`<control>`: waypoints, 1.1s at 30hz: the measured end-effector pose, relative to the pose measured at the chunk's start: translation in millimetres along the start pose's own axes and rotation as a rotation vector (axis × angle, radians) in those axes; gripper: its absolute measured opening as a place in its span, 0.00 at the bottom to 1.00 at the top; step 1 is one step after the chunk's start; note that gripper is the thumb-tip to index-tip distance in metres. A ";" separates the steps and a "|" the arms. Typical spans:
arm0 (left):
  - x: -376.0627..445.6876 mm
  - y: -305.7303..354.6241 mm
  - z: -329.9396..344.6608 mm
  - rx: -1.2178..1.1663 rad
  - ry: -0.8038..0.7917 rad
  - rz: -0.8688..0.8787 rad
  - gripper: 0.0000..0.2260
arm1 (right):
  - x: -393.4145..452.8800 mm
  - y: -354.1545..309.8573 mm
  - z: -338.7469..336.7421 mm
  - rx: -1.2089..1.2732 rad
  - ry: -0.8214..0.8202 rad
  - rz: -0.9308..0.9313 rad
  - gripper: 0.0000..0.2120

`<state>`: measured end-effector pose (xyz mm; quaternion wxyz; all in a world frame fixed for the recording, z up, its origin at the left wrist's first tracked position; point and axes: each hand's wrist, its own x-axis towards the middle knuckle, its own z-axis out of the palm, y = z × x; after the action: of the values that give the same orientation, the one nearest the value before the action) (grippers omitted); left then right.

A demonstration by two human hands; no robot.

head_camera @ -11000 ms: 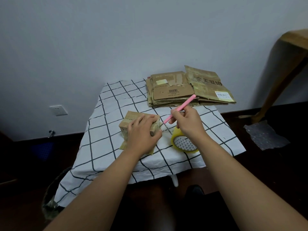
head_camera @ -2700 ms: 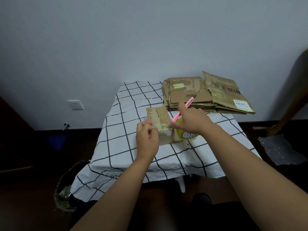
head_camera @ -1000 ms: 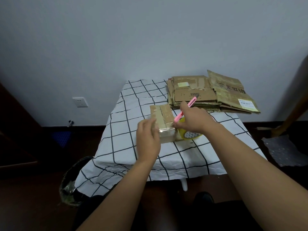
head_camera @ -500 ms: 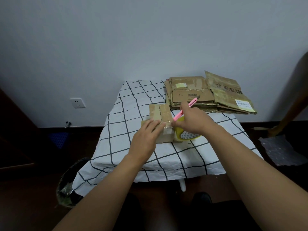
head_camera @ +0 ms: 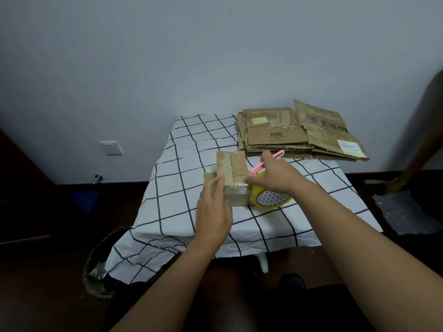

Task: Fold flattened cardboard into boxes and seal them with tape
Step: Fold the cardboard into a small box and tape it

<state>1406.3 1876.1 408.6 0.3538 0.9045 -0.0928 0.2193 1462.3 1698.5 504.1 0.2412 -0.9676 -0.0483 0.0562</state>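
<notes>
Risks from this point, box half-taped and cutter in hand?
1. The right hand holds the pink cutter while its fingertips press tape on the small box; a slip could nick the left hand alongside.
2. The tape roll sits against the box, so it may snag or drag.

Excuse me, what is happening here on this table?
A person is sealing a small brown cardboard box on the checked tablecloth. The left hand rests against the box's near left side. The right hand holds a pink cutter at its right edge, above the yellow tape roll. Flattened cardboard sheets wait behind.
</notes>
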 end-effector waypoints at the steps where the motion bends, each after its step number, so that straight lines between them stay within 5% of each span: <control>1: -3.0 4.1 0.8 -0.085 -0.018 -0.075 0.30 | -0.4 -0.2 0.1 0.004 0.000 0.001 0.25; 8: -15.7 35.9 -2.1 -0.527 -0.084 -0.451 0.37 | -3.9 -1.2 1.1 0.027 -0.004 0.004 0.24; 18: -13.1 30.6 -5.6 -0.339 -0.080 -0.401 0.33 | -6.2 0.7 1.8 0.008 0.005 0.005 0.24; 23: 16.5 22.5 -18.2 -0.061 0.008 -0.104 0.23 | -4.9 0.0 2.6 0.002 0.002 0.000 0.24; 27: 43.7 15.5 -21.4 0.176 -0.293 0.193 0.23 | -5.1 1.7 1.0 0.006 0.006 -0.007 0.23; 33: 49.3 3.2 -19.6 0.412 -0.458 0.308 0.32 | -0.3 14.8 -3.4 0.184 0.038 -0.042 0.19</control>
<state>1442.4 1886.4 446.0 0.0966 0.9581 -0.2589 0.0754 1463.4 1683.8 500.1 0.3311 -0.9410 -0.0588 0.0370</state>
